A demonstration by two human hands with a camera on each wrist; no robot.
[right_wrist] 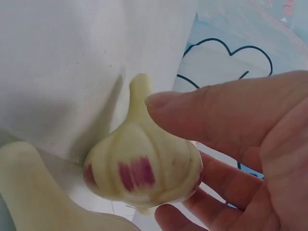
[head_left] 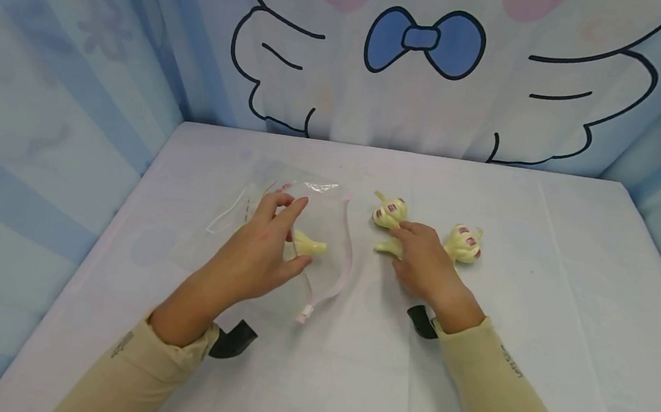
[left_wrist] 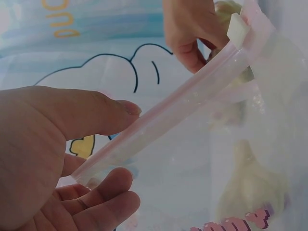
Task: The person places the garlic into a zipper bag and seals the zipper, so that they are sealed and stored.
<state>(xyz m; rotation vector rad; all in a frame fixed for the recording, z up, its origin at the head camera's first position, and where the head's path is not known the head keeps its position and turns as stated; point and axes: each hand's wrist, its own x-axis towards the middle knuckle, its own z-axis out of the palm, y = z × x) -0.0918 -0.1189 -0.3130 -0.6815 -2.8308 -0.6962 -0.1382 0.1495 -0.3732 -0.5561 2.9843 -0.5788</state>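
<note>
Three pale yellow plastic garlic bulbs with purple streaks lie loose on your white desk, a fourth inside the clear zip bag with a pink seal strip [head_left: 333,261]. Your left hand [head_left: 258,252] pinches the bag's mouth; the film looks thin, limp and slippery, so hold it by the stiffer strip. The bagged bulb [head_left: 307,245] sits at the hand's 3 o'clock. Your right hand [head_left: 422,261] curls thumb and fingers round a loose bulb [right_wrist: 144,168] that seems light, hard and smooth; take its broad body, not the stalk.
</note>
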